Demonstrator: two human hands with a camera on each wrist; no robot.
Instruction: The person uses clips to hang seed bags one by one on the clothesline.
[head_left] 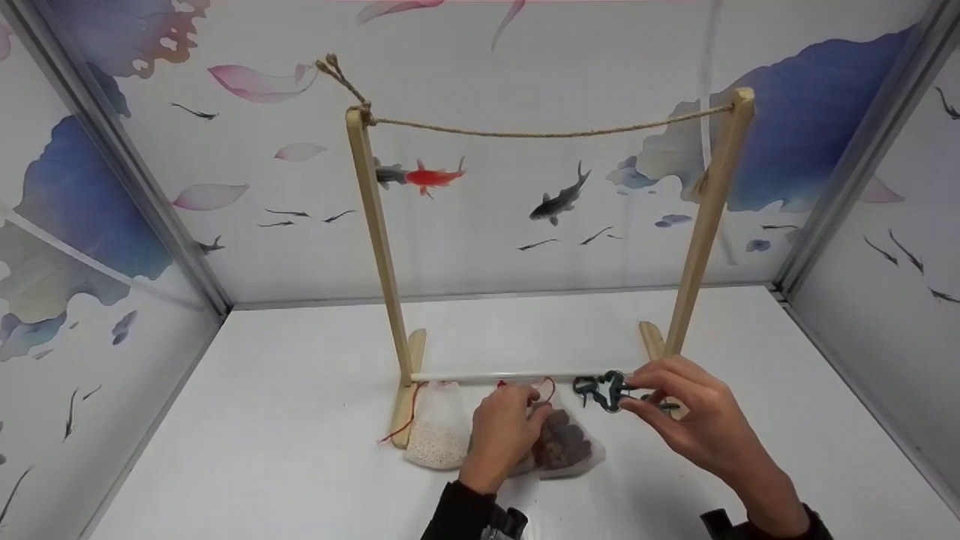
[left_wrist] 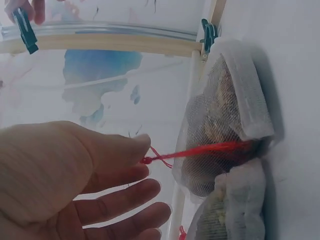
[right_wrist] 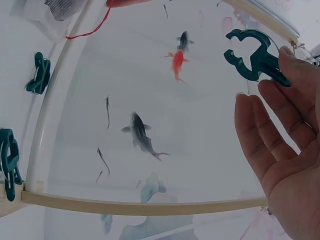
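Monitoring remotely, I saw the left hand (head_left: pixel 504 429) pinch the red cord (left_wrist: pixel 200 150) of a mesh bag (left_wrist: pixel 207 117) on the near side of the white rod (head_left: pixel 487 376); a slack hold risked losing it. By the rod's right end, the right hand (head_left: pixel 697 420) pinched a green clip (right_wrist: pixel 261 60); uneven squeezing risked flinging it.

Middle bag (head_left: pixel 523 465) mostly hidden behind left hand (head_left: pixel 502 429); contents can't be told. Right bag (head_left: pixel 568 444): filling blurred by mesh. Right rack foot (head_left: pixel 651 340) and rightmost clip (head_left: pixel 666 406) partly behind right hand (head_left: pixel 697 416). Held clip (right_wrist: pixel 255 56): one handle covered by thumb. Sleeves (head_left: pixel 456 514) cut by near edge. Left-wrist view: right hand cropped to fingers. Right-wrist view: left hand nearly all out of frame.
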